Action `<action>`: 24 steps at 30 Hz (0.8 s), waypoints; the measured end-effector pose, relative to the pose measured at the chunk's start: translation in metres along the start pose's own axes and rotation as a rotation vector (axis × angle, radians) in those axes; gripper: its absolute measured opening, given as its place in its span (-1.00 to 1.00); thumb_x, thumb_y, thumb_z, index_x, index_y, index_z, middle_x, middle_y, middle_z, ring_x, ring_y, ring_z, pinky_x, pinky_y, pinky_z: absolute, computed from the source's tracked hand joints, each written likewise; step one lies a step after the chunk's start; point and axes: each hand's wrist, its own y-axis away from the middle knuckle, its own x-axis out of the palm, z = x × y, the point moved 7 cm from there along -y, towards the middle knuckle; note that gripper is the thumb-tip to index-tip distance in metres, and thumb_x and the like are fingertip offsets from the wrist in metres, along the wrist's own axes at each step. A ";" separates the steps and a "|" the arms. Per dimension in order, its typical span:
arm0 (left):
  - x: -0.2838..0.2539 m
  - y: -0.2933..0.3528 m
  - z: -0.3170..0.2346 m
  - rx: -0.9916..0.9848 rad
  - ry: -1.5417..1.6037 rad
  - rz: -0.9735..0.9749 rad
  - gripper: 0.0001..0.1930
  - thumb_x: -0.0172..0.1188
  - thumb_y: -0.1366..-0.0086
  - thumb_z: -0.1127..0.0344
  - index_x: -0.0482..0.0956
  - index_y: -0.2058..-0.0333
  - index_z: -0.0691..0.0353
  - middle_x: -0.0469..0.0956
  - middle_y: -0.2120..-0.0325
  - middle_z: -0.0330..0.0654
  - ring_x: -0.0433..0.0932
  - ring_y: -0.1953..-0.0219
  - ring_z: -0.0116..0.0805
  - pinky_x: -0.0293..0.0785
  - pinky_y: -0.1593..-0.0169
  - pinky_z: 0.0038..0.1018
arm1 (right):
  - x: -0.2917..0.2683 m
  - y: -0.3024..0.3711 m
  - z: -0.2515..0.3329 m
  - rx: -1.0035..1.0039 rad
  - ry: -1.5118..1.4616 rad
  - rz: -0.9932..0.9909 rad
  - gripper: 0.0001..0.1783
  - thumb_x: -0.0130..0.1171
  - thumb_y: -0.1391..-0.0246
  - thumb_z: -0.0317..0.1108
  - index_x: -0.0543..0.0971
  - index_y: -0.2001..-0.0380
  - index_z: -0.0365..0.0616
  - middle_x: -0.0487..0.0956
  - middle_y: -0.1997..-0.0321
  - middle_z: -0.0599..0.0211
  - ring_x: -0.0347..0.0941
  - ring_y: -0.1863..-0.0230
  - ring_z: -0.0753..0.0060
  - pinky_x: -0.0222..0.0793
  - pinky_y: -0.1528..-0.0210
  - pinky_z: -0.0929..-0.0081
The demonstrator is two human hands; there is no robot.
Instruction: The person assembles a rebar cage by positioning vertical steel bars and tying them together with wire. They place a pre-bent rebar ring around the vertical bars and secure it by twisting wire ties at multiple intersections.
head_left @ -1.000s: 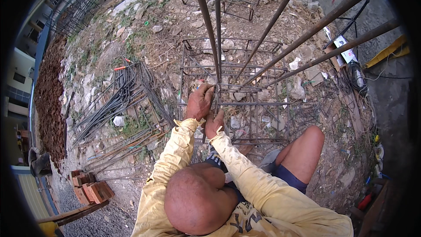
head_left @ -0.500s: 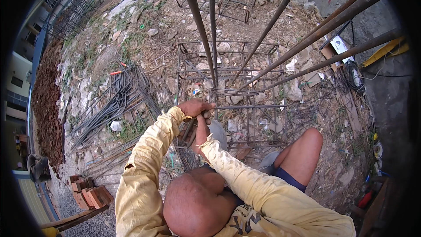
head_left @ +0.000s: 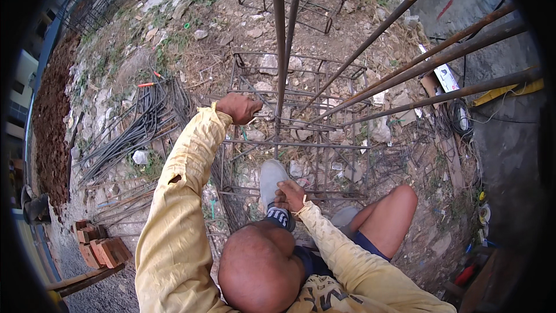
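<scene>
Rubble and dry grass cover the ground (head_left: 217, 40) about you; the steel cage (head_left: 324, 145) lies on it in front of you, with a bundle of bars (head_left: 142, 133) off its left edge; your left hand (head_left: 238, 108), over that left edge, is closed on a metal tool (head_left: 264, 114), its head beside the upright rods (head_left: 278, 0); your right hand (head_left: 291, 195) curls by your shoe (head_left: 271, 181) at the cage's near edge; whether it grips anything, I cannot tell.
</scene>
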 end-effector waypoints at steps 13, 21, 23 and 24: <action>0.018 0.064 -0.060 -0.480 0.311 -0.116 -0.67 0.04 -0.26 0.14 0.34 0.21 0.32 0.60 0.41 0.21 0.61 0.33 0.22 0.53 0.24 -0.04 | 0.079 -0.009 0.092 -0.191 0.007 0.064 -0.44 0.14 -0.13 0.16 0.44 0.02 -0.04 0.50 0.15 0.32 0.46 0.09 0.36 0.44 0.12 0.25; 0.033 0.057 -0.066 -0.366 0.405 -0.177 -0.60 0.09 -0.23 0.16 0.33 0.13 0.39 0.53 0.25 0.23 0.56 0.17 0.18 0.49 0.12 -0.09 | 0.079 -0.052 0.116 -0.472 0.094 -0.214 -0.49 0.17 -0.12 0.09 0.53 0.13 -0.15 0.56 0.15 0.22 0.48 0.13 0.26 0.40 0.12 0.21; 0.061 0.065 -0.058 -0.287 0.411 -0.232 -0.54 0.12 -0.22 0.17 0.31 0.05 0.42 0.48 0.16 0.27 0.51 0.08 0.19 0.46 0.05 -0.12 | 0.090 -0.030 0.129 -0.706 0.371 -0.379 -0.62 0.23 -0.09 -0.09 0.56 0.35 -0.27 0.58 0.46 0.15 0.51 0.39 0.22 0.39 0.28 0.29; 0.061 0.066 -0.062 -0.294 0.475 -0.242 -0.49 0.15 -0.21 0.16 0.29 0.01 0.43 0.45 0.12 0.27 0.49 0.05 0.19 0.45 0.02 -0.13 | 0.085 -0.028 0.131 -0.718 0.404 -0.409 -0.62 0.22 -0.09 -0.09 0.54 0.38 -0.28 0.57 0.49 0.12 0.50 0.42 0.20 0.38 0.30 0.27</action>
